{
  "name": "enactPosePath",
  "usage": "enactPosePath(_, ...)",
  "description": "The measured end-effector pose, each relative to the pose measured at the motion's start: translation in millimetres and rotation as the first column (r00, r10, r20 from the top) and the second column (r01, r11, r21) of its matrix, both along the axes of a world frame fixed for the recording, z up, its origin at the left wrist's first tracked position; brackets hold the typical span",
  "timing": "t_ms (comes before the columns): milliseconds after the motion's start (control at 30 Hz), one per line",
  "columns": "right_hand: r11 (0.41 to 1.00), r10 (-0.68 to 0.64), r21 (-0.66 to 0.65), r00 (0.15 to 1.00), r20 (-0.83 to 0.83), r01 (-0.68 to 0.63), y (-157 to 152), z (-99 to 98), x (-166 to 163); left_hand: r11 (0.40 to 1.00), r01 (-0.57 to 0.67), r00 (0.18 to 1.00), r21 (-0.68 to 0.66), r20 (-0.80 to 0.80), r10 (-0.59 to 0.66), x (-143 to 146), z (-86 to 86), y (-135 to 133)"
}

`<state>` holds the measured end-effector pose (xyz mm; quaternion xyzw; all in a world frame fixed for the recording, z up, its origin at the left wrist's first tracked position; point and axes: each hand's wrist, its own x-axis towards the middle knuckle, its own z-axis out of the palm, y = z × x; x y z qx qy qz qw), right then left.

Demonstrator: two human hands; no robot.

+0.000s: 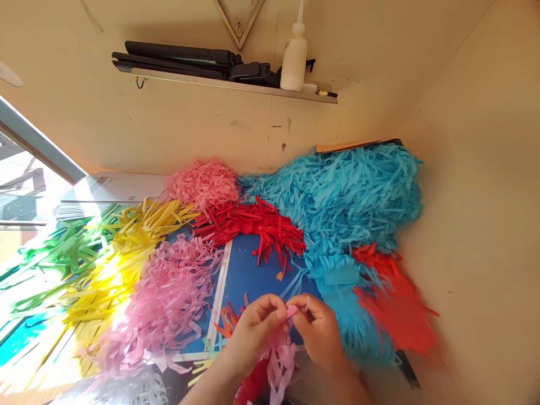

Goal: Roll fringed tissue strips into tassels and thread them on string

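Low in the middle of the view, my left hand (261, 323) and my right hand (318, 326) meet with their thumbs and fingers pinched. Between them they hold the flat top end of a pink tissue paper tassel (280, 360), whose cut strips hang below. Just beyond the hands lies a blue board (248, 275). Part of a red tissue piece (253, 382) shows under the tassel. Left of my left hand, orange fringe (228, 320) peeks out. Nearest my right hand is a blue fringed strip (350, 304).
Fringe piles surround the board: pink-mauve (169, 292), yellow (122, 270), green (67, 247), salmon (206, 183), red (253, 222), a big blue heap (341, 197) and red-orange (396, 304). A wall shelf (202, 81) holds a white bottle (294, 59) and black items.
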<state>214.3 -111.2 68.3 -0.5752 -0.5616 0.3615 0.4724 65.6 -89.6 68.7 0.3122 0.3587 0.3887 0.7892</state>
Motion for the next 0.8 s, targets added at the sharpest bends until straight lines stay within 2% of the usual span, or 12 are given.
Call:
enactPosePath(167,0.997,0.031,0.072,0.999,0.016,-0.032,-1.0,-1.5,-0.1,0.999,-0.017,1.0,-0.041,0.015,0.017,-1.0,0.2,-0.1)
enactPosePath(367,0.995,0.044,0.09,0.996,0.073,-0.05,-3.0,0.0,-1.9,0.994,-0.028,0.999,-0.104,0.026,0.03,-1.1,-7.0,0.3)
enactPosePath(500,0.998,0.022,0.06,1.0,0.021,-0.023,-2.8,-2.9,-3.7,0.998,-0.014,1.0,-0.057,0.005,0.015,-1.7,-8.8,-0.8)
enactPosePath(567,1.0,0.009,0.028,0.999,-0.031,-0.008,-1.5,-4.6,-5.4,1.0,-0.017,1.0,0.005,-0.016,0.017,-1.8,-7.7,-1.3)
enactPosePath(633,0.999,-0.03,-0.033,0.993,-0.118,0.026,0.0,-6.7,-7.7,0.985,-0.047,0.995,0.168,-0.082,0.061,-1.9,-6.4,-2.3)
enactPosePath(733,0.991,-0.099,-0.102,0.98,-0.172,0.082,2.0,-10.4,-9.8,0.869,-0.019,0.95,0.494,-0.262,0.17,-3.0,-6.1,-4.8)
enactPosePath(767,0.99,-0.115,-0.103,0.982,-0.149,0.1,2.4,-11.6,-9.5,0.841,0.017,0.927,0.54,-0.324,0.189,-3.6,-6.5,-5.5)
enactPosePath(800,0.989,-0.123,-0.098,0.986,-0.116,0.112,2.9,-12.5,-8.6,0.838,0.05,0.906,0.544,-0.378,0.191,-4.4,-7.0,-5.7)
